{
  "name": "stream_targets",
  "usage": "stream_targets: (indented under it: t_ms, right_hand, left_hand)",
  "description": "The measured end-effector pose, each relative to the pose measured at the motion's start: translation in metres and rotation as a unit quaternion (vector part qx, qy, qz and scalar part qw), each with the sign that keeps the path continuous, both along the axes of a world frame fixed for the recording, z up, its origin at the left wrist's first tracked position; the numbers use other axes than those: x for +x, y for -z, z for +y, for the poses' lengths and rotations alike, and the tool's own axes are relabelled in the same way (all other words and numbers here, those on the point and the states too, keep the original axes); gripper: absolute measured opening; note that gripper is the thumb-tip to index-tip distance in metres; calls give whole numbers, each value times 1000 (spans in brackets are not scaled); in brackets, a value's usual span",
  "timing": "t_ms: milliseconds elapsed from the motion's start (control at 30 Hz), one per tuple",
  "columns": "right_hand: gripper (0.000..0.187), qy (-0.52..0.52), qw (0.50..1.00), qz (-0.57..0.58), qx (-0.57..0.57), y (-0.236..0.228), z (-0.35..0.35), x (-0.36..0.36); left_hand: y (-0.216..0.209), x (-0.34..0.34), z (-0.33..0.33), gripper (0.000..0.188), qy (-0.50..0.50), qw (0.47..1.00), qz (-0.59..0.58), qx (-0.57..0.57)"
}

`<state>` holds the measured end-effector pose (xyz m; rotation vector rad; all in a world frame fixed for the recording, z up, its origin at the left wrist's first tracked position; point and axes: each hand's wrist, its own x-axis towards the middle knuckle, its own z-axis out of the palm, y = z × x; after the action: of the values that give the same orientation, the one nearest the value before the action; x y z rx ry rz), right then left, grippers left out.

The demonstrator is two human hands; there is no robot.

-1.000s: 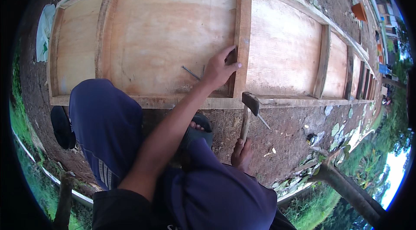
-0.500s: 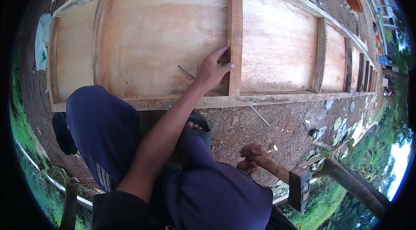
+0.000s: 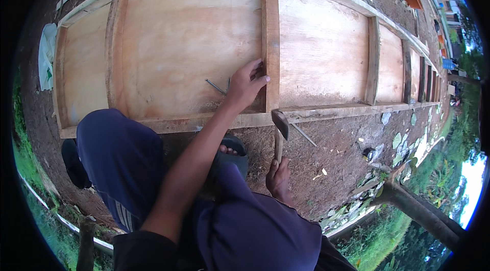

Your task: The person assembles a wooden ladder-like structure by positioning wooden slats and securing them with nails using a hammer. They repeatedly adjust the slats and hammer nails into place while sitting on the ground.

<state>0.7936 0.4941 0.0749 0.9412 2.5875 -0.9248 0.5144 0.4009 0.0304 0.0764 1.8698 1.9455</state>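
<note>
Against a crossbar (image 3: 271, 31) curls the left hand (image 3: 246, 85), grip unclear; the right hand (image 3: 279, 178) clasps a dark-headed hammer (image 3: 278, 140).

1. I count one hammer (image 3: 278, 140).
2. One long wooden frame (image 3: 316, 113).
3. At least five crosspieces (image 3: 271, 26); the farthest crowd too tightly to count.
4. At least one nail (image 3: 215, 85).
5. One thin rod (image 3: 305, 135).
6. Two dark sandals or shoes (image 3: 235, 159).

Rough wooden crossbar (image 3: 271, 31), smooth plywood panel (image 3: 191, 36), hammer head (image 3: 280, 124) apparently metal.
</note>
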Motion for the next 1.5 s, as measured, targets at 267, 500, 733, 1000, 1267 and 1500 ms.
stream_targets:
  t_ms: [267,500,733,1000,1267,1500]
  right_hand:
    - [29,18,999,16,21,18,3,16]
    - [35,-12,998,-61,-7,-21,6,-72]
    - [49,-40,998,51,24,-42,22,-201]
    - [51,-76,985,134,82,-22,57,-328]
    - [49,-51,967,246,31,-42,76,-364]
    - [54,-37,995,81,42,12,118,-329]
  left_hand:
    - [-6,1,-6,57,24,999,-23,-10]
    - [-17,6,-36,37,-19,965,190,-178]
    - [-15,5,-71,35,-47,947,200,-247]
    - [-26,3,-99,42,145,891,273,-331]
    - [-11,4,-121,43,184,891,269,-315]
    - [-10,4,-115,38,156,911,248,-292]
